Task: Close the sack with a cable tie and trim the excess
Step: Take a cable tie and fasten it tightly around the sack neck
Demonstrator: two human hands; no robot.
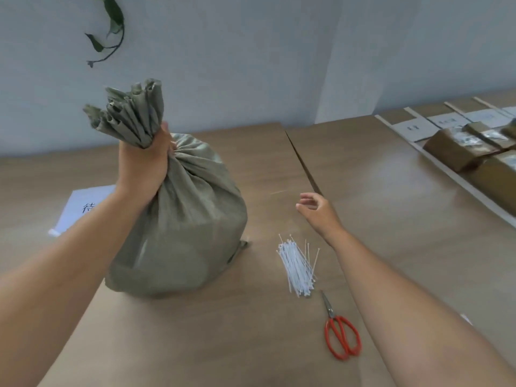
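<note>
Gripping the gathered neck of the green sack (pixel 178 227) at frame centre-left, the left hand (pixel 145 166) held it upright on the table (pixel 377 177); right of centre lay white cable ties (pixel 297 265) and red-handled scissors (pixel 341 335); above them hovered the right hand (pixel 315 209), fingers loosely apart, holding nothing.

The left arm reached forward and upward from the lower left, bare to the edge of view, and its hand (pixel 145 166) was clenched tight in a fist around the gathered neck of the sack (pixel 178 219), knuckles turned away from the camera. The right arm stretched forward from the lower right, and its hand (pixel 315 209) hung above the worktop (pixel 391 191), holding nothing, fingers loosely curled and pointing left.
</note>
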